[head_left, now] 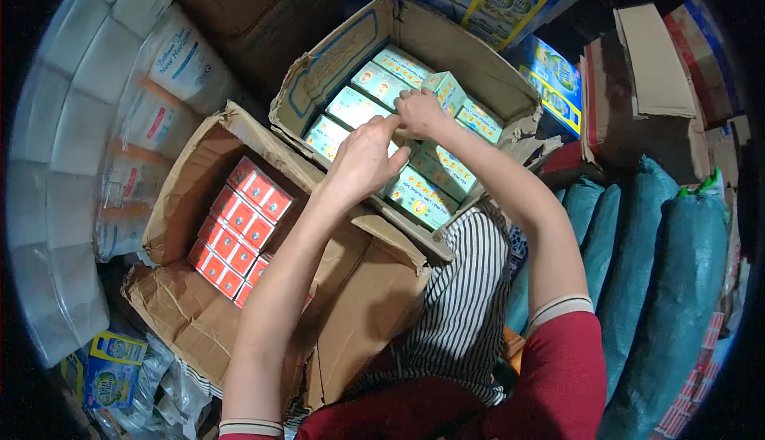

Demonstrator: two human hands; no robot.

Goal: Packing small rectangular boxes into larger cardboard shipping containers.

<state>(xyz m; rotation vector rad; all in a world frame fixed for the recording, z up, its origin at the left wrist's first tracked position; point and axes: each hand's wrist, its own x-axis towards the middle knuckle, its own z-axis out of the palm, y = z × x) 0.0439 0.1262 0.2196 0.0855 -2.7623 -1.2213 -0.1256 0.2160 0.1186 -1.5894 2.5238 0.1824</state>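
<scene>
Both my hands reach into an open brown carton (470, 29) packed with rows of small light green boxes (358, 108). My left hand (366, 157) lies over the middle boxes, its thumb spread from its fingers around the edge of a light green box that is mostly covered. Right beside it, my right hand (421, 111) has its fingers curled down among the boxes; its fingertips and whatever they grip are hidden. The two hands nearly touch. Just beyond the right hand, one green box (445, 92) sits tilted above its neighbours.
Nearer on the left, another open carton (175, 300) holds red and white boxes (241, 221). Wrapped plastic containers (171, 81) stack along the left. Long teal bundles (669, 280) stand at right, with yellow-and-blue cartons (510, 1) at the back. Striped cloth (470, 296) lies in front of me.
</scene>
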